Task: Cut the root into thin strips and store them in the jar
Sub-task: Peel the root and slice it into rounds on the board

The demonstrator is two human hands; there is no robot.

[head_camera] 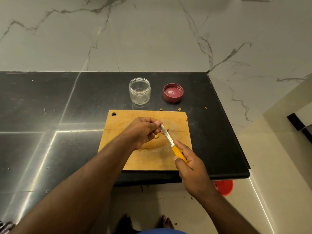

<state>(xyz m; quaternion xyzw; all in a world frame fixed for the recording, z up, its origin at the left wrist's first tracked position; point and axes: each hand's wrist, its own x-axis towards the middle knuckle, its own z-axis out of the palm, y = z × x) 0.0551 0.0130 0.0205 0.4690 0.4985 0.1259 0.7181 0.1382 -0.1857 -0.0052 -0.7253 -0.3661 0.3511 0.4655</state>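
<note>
On the wooden cutting board (pixel 135 159) lie pale yellow root pieces (pixel 166 127), partly hidden by my left hand (pixel 143 130). That hand curls over the pieces, its fingertips touching the blade near the tip. My right hand (pixel 190 168) grips the yellow handle of a small knife (pixel 168 136), whose blade slants up-left across the pieces. Behind the board stands an empty clear jar (pixel 139 91), lid off. Its maroon lid (pixel 173 92) lies upside down to the right of the jar.
The board rests on a black stone counter (pixel 50 115) near its right front corner. A marble wall rises behind. Small root scraps (pixel 179 109) lie between board and lid. A red bucket (pixel 224 187) stands on the floor below the counter edge.
</note>
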